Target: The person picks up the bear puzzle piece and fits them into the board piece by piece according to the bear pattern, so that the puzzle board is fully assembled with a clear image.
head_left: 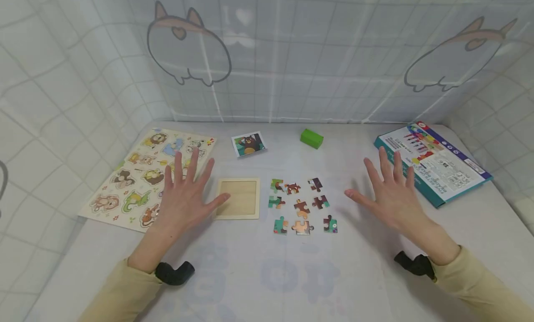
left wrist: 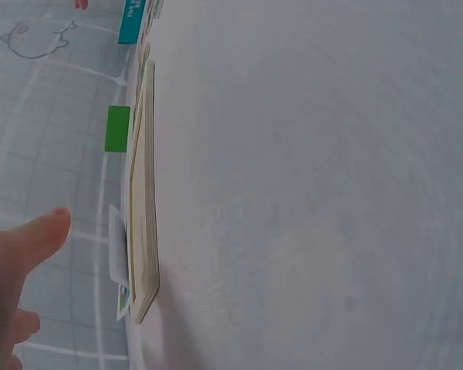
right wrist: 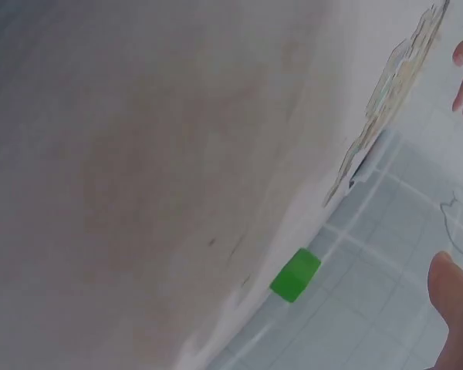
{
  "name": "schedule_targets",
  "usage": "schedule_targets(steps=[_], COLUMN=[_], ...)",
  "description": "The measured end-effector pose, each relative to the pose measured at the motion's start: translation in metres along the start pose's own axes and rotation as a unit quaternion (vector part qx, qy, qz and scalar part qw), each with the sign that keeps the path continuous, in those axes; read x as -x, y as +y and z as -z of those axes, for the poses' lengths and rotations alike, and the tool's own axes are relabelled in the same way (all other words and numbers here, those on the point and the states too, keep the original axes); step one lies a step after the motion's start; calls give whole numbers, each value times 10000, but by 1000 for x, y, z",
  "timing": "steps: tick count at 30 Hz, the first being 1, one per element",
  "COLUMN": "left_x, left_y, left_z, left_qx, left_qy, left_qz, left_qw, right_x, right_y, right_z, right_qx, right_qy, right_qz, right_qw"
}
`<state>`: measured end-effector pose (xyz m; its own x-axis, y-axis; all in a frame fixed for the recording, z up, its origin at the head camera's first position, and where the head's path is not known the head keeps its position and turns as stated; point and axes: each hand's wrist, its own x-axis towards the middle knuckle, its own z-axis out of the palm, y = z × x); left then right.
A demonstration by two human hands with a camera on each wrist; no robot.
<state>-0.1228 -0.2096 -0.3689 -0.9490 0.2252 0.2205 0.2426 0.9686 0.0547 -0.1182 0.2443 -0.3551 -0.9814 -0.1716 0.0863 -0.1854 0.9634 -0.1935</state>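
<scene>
Fingers spread, my left hand [head_left: 183,204] hovers over the table between an animal board [head_left: 125,178] and a square wooden tray [head_left: 238,179], its thumb above the tray's left part. My right hand [head_left: 394,197], also spread and holding nothing, is above the table left of a teal-edged box [head_left: 442,164]. Several loose jigsaw pieces [head_left: 302,227] lie in rough rows between the hands, right of the tray. In the left wrist view the tray [left wrist: 145,200] appears edge-on, beyond the left thumb [left wrist: 42,239]. The right thumb [right wrist: 451,293] shows in the right wrist view.
Behind the tray lies a picture card [head_left: 249,144] showing a bear. A green block [head_left: 311,139] stands at the back middle. A tiled-pattern curtain [head_left: 292,58] with cartoon animals rises behind the table and along its sides. Both wrists carry black mounts [head_left: 175,273].
</scene>
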Motion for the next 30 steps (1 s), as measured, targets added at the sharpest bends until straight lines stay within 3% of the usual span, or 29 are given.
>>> schedule_targets(steps=[8, 16, 23, 26, 30], left_x=[6, 13, 12, 12, 13], left_y=[4, 11, 15, 16, 18], left_z=[-2, -4, -7, -8, -10], left_qx=[613, 1261, 1401, 1441, 1516], left_qy=[-987, -1909, -1981, -1993, -1994], left_qz=[34, -148, -113, -67, 24], left_qw=[9932, 9734, 9701, 9693, 9681], right_x=[-2, -8, -24, -34, -49], right_y=[-22, -54, -80, -89, -101], right_z=[-1, -15, -37, -47, -59], right_qx=[-490, -1570, -2973, -3084, -2879], right_qy=[-476, -708, -649, -496, -280], right_qz=[163, 552, 848, 973, 1181], right_qw=[9975, 9835, 9488, 9450, 9499])
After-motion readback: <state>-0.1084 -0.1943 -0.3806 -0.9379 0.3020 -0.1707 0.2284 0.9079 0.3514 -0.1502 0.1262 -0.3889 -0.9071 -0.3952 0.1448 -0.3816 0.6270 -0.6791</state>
